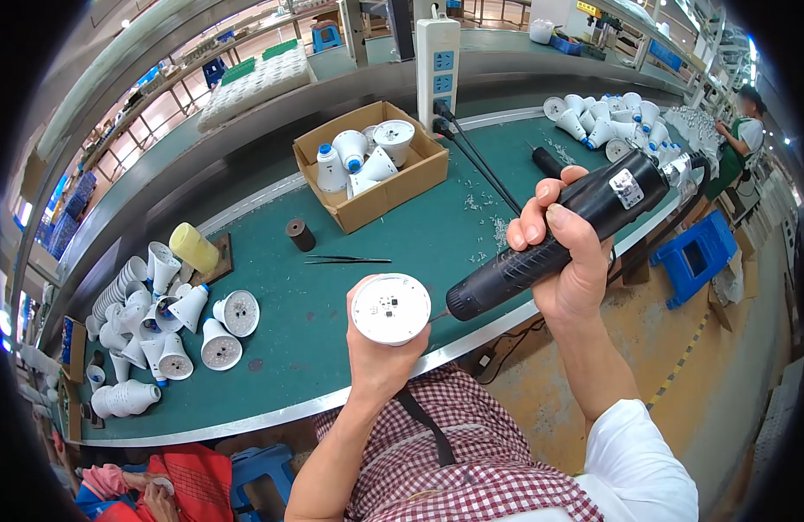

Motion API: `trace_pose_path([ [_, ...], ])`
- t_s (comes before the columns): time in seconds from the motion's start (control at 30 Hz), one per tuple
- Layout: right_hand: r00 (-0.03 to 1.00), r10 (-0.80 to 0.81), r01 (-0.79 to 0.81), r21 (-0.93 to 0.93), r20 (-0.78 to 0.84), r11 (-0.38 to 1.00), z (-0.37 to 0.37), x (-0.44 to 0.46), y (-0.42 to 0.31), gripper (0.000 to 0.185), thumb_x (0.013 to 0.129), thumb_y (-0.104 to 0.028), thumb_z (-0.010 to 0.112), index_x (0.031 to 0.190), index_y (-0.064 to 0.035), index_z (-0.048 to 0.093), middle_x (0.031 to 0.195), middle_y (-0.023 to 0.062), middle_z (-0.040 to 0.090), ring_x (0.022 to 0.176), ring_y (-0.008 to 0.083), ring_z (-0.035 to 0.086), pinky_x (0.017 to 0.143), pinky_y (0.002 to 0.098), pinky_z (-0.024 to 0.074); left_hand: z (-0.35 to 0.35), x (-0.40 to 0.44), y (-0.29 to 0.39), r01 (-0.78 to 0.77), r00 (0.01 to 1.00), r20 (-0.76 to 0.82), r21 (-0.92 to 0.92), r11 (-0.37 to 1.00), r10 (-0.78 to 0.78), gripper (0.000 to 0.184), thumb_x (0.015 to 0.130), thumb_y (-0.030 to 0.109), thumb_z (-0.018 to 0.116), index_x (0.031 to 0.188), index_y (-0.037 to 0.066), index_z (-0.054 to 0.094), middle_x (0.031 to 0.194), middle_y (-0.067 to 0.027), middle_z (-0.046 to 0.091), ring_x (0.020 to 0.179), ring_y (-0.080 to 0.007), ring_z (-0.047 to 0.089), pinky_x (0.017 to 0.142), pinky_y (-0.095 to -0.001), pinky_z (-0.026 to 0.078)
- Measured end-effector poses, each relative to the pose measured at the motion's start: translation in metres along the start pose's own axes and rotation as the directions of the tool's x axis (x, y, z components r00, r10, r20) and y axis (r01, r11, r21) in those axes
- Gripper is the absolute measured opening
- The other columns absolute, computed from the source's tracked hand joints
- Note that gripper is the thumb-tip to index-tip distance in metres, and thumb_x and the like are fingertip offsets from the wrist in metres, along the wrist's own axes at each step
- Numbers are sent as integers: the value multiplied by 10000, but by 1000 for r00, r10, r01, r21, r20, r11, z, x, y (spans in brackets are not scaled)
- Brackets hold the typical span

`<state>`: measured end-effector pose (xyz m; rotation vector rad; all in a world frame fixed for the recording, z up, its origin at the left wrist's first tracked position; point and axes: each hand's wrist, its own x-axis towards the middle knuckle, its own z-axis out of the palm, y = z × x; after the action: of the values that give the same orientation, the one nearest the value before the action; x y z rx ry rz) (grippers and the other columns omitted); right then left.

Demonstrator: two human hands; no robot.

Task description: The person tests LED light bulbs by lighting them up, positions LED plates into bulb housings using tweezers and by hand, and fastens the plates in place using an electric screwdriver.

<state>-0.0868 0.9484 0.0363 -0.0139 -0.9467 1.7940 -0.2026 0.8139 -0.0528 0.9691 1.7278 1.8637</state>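
Note:
My left hand is closed around a white LED bulb housing, its round board with small dark components facing up. In my right hand is a black electric screwdriver, slanting down to the left. Its thin bit meets or comes very near the right rim of the bulb housing; exact contact cannot be made out. Black tweezers lie on the green bench beyond my left hand. A dark cylinder stands behind them.
A cardboard box of bulb housings stands at the back. More housings pile up at left and far right. Cables run from a power strip. Other people sit or stand at right and lower left.

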Motion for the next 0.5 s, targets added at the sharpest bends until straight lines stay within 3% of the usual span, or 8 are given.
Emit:
trace_pose_path([
  [0.3,1000,-5,5,-2,26,1000,2,-4,2,375,716,47,559,1056,-58,441,859,85,545,624,160,549,592,336,469,-2,-2,-3,-76,997,39,124,989,72,631,593,3,704,1137,3,384,1020,-93,521,912,-165,554,797,-269,444],
  [0.4,1000,-11,11,6,-4,1000,0,-4,1,377,711,51,554,1054,-56,441,860,89,545,622,166,546,590,340,469,0,-3,8,-132,991,10,86,988,131,643,577,5,718,1133,10,394,992,-89,544,897,-166,565,787,-271,454],
  [0.5,995,-102,102,7,-12,995,-2,2,-10,356,732,37,522,1061,-80,452,859,66,538,615,159,529,581,335,454,-7,-3,6,-191,981,9,138,972,191,658,569,-1,723,1139,19,395,975,-90,561,886,-166,573,783,-272,459],
])
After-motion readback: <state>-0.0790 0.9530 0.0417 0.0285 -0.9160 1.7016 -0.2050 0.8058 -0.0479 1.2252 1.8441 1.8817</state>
